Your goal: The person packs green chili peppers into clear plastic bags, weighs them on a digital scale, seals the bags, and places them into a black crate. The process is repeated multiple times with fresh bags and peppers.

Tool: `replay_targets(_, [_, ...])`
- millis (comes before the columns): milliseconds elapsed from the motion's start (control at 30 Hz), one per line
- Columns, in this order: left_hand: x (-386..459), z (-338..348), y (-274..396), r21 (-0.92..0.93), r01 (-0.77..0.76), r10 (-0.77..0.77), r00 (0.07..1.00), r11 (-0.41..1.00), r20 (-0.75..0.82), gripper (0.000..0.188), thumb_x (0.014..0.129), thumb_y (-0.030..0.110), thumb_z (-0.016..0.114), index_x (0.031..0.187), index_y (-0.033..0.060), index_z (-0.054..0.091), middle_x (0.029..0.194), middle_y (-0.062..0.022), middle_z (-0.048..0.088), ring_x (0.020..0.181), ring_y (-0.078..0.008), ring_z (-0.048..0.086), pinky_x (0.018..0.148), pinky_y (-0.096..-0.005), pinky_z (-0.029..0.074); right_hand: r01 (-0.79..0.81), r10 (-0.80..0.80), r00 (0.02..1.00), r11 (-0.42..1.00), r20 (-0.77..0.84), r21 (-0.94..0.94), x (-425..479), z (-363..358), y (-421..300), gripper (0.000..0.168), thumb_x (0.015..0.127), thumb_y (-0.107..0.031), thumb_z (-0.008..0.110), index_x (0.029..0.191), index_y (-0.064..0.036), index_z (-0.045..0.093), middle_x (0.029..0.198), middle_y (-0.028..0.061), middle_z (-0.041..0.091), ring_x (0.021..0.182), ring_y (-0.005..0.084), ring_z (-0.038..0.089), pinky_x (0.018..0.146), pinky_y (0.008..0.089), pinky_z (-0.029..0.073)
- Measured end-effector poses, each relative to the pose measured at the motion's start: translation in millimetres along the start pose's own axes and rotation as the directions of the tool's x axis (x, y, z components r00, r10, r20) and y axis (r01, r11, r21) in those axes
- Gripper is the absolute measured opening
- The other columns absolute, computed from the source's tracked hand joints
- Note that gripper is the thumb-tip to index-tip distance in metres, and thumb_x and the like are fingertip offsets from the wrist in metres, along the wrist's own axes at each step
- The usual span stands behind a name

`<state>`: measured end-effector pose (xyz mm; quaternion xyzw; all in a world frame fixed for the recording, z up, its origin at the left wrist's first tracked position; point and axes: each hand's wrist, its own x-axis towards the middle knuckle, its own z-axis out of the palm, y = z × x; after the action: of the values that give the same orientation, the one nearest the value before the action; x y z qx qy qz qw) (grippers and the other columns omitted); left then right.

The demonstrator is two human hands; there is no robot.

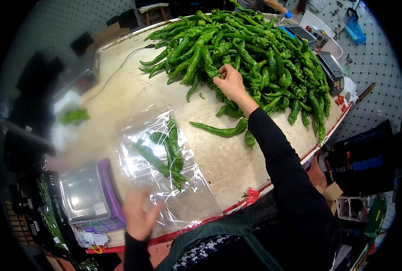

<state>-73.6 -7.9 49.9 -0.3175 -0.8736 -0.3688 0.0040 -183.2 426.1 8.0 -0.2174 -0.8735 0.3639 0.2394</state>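
Note:
A large heap of long green peppers covers the far side of the table. My right hand is at the heap's near edge, its thumb and fingers closed on the tip of one green pepper. Nearer me, a clear plastic bag lies flat on the table, and a few green peppers show in or on it; which, I cannot tell. My left hand, blurred, is over the bag's lower left side with fingers apart and nothing seen in it. One curved green pepper lies apart between bag and heap.
A purple weighing scale with a metal pan stands left of the bag. Other scales sit at the right, near small red tomatoes. A crate of bagged greens is at lower left. Another person's arm shows beyond the heap.

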Motion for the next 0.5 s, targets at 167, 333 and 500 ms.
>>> replay_targets(167, [165.8,30.8,-33.3,-0.241,0.031,-0.037,0.999,0.970,-0.020,0.028,0.090,0.019,0.064,0.107,-0.0033,0.061,0.101,-0.0134,0.065,0.094,-0.0224,0.062,0.084,-0.0338,0.049,0.017,0.027,0.982,0.974,0.188,-0.228,14.9,-6.5,12.0,0.030,0.072,-0.021,0.072,0.091,0.002,0.064,0.082,0.0151,0.065,0.075,0.0284,0.061,0.070,0.0402,0.047])
replay_targets(333, [289.1,111.3,-57.2,-0.159,-0.072,0.064,0.996,0.985,-0.054,0.045,0.092,0.032,0.063,0.118,-0.0029,0.057,0.110,-0.0151,0.064,0.102,-0.0247,0.061,0.089,-0.0358,0.049,0.064,-0.108,0.916,0.990,0.386,0.126,23.0,-13.8,8.8,0.028,0.074,-0.021,0.074,0.083,0.003,0.063,0.072,0.0126,0.063,0.064,0.0242,0.058,0.062,0.0366,0.046])
replay_targets(500, [372.6,170.0,-20.1,-0.311,0.115,-0.098,0.993,0.943,0.069,0.063,0.092,0.045,0.056,0.127,-0.0067,0.052,0.122,-0.0270,0.059,0.113,-0.0368,0.058,0.097,-0.0422,0.044,0.222,-0.060,0.888,0.924,0.456,-0.311,-3.6,-27.0,-6.2,0.025,0.072,-0.020,0.070,0.090,-0.002,0.069,0.085,0.0185,0.068,0.084,0.0359,0.066,0.073,0.0432,0.052])
